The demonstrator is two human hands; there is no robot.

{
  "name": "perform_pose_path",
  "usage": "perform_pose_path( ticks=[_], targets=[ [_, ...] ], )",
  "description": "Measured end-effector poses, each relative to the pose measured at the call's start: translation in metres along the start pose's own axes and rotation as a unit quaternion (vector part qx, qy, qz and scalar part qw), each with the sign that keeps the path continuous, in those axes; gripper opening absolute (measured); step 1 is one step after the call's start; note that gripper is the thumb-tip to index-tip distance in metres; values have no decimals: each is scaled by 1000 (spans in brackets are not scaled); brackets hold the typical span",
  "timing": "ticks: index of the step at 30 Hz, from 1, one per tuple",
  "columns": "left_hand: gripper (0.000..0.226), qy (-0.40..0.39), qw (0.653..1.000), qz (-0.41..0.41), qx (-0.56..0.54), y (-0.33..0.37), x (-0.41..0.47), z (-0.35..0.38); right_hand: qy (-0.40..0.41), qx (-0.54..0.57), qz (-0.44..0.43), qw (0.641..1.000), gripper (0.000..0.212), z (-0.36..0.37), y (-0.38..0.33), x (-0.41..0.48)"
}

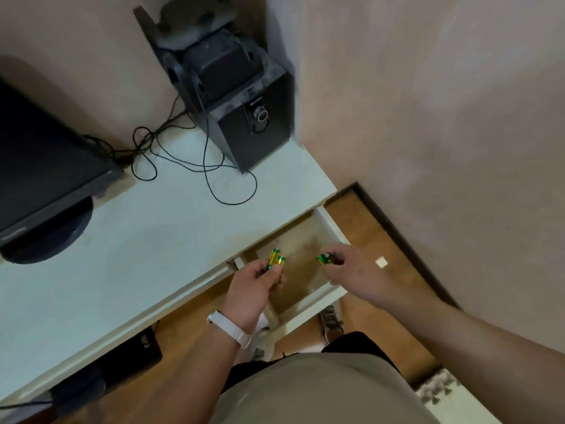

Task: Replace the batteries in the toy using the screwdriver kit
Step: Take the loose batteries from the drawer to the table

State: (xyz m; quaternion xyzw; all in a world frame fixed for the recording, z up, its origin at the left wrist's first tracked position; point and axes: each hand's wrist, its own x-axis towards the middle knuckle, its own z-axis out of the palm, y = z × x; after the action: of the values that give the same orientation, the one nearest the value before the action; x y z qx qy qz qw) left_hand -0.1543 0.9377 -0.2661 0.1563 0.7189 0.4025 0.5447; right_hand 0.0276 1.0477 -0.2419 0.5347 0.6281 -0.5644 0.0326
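The batteries (275,261) in the left hand (253,286) and the battery (322,259) in the right hand (351,272) wear glossy green-gold wrap. Below them the drawer (318,297) is white-painted; left of them, the tabletop (137,255) smooth matt white.

White band (234,328) on the wrist behind your left hand (253,286). Forearms bare. You wear a beige shirt (321,393), black shorts (363,345), grey-white laced sneakers (331,323).

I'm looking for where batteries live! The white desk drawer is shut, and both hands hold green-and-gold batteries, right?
Not quite. The head view shows the white desk drawer pulled open, not shut. The left hand and the right hand do each hold green-and-gold batteries over it.
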Motion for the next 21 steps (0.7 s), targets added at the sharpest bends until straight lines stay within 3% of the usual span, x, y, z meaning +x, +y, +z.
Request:
perform_pose_path(
  ticks=[3,7,11,21],
  targets=[
    [17,-76,997,30,12,4,2,-22,87,34,19,995,12,26,-8,-21],
    [14,-152,987,58,-17,13,-4,-53,194,157,11,968,7,66,-28,-50],
    [16,-187,981,50,1,13,-12,-69,259,222,28,940,8,92,-36,-86],
    [14,-329,936,49,111,-6,-64,-15,414,293,65,860,12,120,14,-193]
  ],
)
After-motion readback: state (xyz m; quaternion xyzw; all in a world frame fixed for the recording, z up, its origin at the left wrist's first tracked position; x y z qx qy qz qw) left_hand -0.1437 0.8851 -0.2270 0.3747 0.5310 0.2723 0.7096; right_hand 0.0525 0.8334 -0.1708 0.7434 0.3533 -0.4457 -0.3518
